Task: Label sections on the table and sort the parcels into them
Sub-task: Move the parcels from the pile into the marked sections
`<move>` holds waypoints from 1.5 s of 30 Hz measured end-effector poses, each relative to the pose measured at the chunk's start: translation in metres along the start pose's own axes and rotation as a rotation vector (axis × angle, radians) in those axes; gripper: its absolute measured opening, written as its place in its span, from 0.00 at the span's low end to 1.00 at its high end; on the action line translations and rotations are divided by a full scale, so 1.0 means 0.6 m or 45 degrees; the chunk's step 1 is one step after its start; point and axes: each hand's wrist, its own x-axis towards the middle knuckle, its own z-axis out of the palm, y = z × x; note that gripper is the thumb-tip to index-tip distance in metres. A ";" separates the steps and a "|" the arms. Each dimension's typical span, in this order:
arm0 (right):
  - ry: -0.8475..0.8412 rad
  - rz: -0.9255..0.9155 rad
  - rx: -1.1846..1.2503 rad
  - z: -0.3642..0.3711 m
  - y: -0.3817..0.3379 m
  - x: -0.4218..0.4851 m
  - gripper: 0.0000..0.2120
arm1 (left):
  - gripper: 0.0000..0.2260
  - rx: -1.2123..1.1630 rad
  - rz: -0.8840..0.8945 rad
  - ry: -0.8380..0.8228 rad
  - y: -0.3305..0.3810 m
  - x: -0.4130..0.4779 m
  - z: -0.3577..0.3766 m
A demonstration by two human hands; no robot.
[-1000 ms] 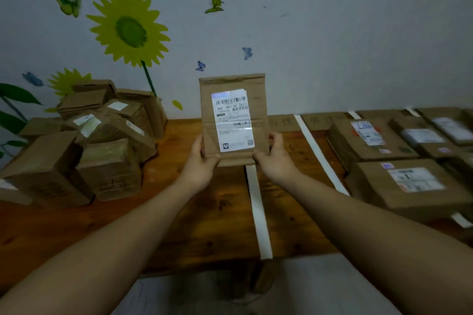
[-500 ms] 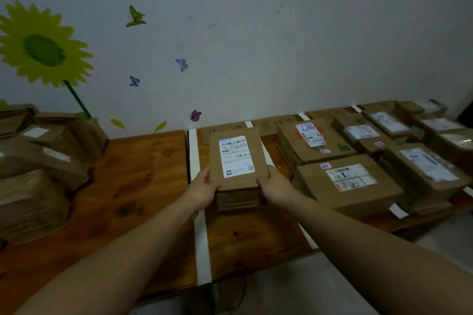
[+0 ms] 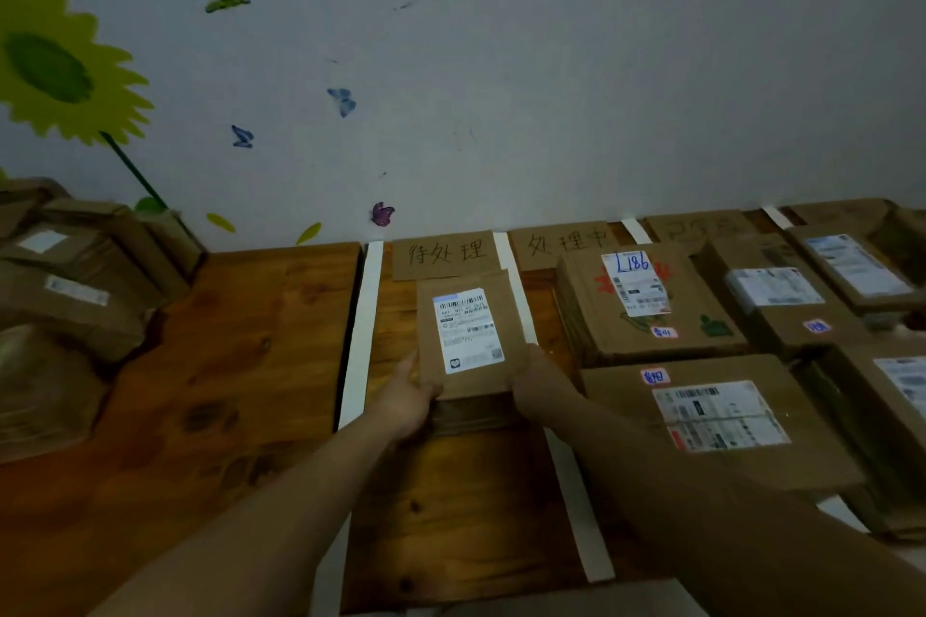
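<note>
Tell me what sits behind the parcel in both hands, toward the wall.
A cardboard sign handwritten 待处理 lies flat against the wall, between two white tape strips. The parcel covers the sign's near edge; the table under it is hidden.

Matt brown cardboard parcel [image 3: 468,341] with glossy white paper shipping label [image 3: 467,330], knotty varnished wood table [image 3: 240,366], smooth white tape strips [image 3: 360,341], matt painted wall [image 3: 551,65], plain cardboard sign [image 3: 446,255]
</note>
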 end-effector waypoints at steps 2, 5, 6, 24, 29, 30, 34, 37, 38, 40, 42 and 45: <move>-0.011 0.010 0.000 0.003 0.010 0.018 0.17 | 0.27 0.028 -0.005 -0.017 0.000 0.013 0.006; -0.007 0.063 0.030 0.004 0.018 0.039 0.21 | 0.28 0.059 -0.011 -0.038 -0.001 0.038 0.010; -0.007 0.075 0.047 0.004 0.018 0.045 0.25 | 0.29 0.066 -0.001 -0.044 -0.002 0.048 0.010; 0.069 -0.060 -0.392 -0.038 -0.104 0.105 0.33 | 0.32 0.653 0.026 -0.058 0.084 0.089 -0.106; -0.076 -0.334 -0.586 0.019 -0.240 0.073 0.24 | 0.33 0.824 0.052 0.138 0.055 0.029 -0.261; -0.088 -0.374 -0.594 0.039 -0.270 0.063 0.24 | 0.33 0.843 0.040 0.177 0.041 0.016 -0.299; -0.121 -0.511 -0.579 0.142 -0.397 0.020 0.28 | 0.34 0.898 -0.014 0.325 -0.042 -0.050 -0.463; -0.154 -0.596 -0.562 0.235 -0.492 -0.028 0.31 | 0.35 0.869 -0.037 0.410 -0.112 -0.107 -0.583; -0.173 -0.609 -0.556 0.266 -0.521 -0.042 0.32 | 0.35 0.841 -0.051 0.424 -0.133 -0.125 -0.620; -0.196 -0.610 -0.536 0.328 -0.576 -0.065 0.32 | 0.33 0.831 -0.099 0.457 -0.171 -0.160 -0.688; -0.226 -0.612 -0.477 0.382 -0.625 -0.087 0.32 | 0.34 0.813 -0.157 0.493 -0.210 -0.188 -0.751; -0.270 -0.610 -0.402 0.448 -0.682 -0.104 0.33 | 0.36 0.684 -0.186 0.535 -0.256 -0.210 -0.825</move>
